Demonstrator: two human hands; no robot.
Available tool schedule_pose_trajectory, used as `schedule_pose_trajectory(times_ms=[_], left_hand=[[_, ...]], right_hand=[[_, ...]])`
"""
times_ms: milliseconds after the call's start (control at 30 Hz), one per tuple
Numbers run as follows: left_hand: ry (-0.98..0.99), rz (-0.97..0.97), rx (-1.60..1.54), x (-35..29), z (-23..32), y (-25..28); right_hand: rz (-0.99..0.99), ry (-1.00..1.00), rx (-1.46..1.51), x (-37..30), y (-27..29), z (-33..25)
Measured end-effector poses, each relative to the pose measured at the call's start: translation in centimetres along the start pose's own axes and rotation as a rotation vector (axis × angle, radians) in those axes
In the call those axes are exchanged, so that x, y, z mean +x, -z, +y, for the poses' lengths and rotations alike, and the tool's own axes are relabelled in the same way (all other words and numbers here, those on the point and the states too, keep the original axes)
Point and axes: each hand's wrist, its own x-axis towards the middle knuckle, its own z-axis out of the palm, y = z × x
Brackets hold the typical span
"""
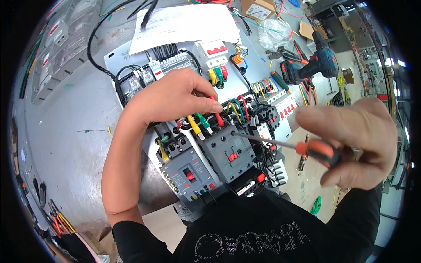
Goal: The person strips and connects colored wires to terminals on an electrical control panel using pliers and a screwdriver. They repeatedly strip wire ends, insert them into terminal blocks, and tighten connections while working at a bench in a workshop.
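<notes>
My left hand [175, 97] reaches over the wired mounting plate, thumb and fingertips closed on a red-sleeved wire [219, 119]. That wire's lower end meets the top edge of a dark grey contactor [230, 153]. Beside it, a yellow-sleeved cable [194, 125] and a green-sleeved cable [203, 121] hang towards the same edge. My right hand [364, 138], somewhat blurred, holds a screwdriver [319, 151] by its orange and black handle. Its thin shaft points left, with the tip at a screw hole in the contactor's top; I cannot tell whether it is seated. Left of the contactor sits a circuit breaker [188, 173] with a red toggle.
A printed sheet [184, 27] covers the plate's far end. A cordless drill [318, 61] lies at the far right near a clear plastic bag [272, 34] and a cardboard box [258, 9]. Clear plastic covers [66, 39] lie at the far left. Pliers [59, 221] are at lower left.
</notes>
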Motion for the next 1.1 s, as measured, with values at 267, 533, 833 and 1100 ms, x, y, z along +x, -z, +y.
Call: schedule_pose_trajectory(times_ms=[267, 533, 833, 1100], left_hand=[[0.039, 0.007, 0.03, -0.9, 0.5, -0.5], [0.07, 0.011, -0.031, -0.2, 0.1, -0.9], [0.089, -0.003, 0.013, -0.1, -0.6, -0.6], [0.202, 0.023, -0.09, -0.4, -0.1, -1.6]], right_hand=[[0.134, -0.529, 0.76, -0.2, -1.7, -1.8], [0.227, -0.189, 0.115, -1.8, -1.7, -1.6], [0.671, 0.143, -0.54, -0.1, -4.9, -0.3], [0.066, -0.252, 0.502, 1.3, -1.2, 0.9]])
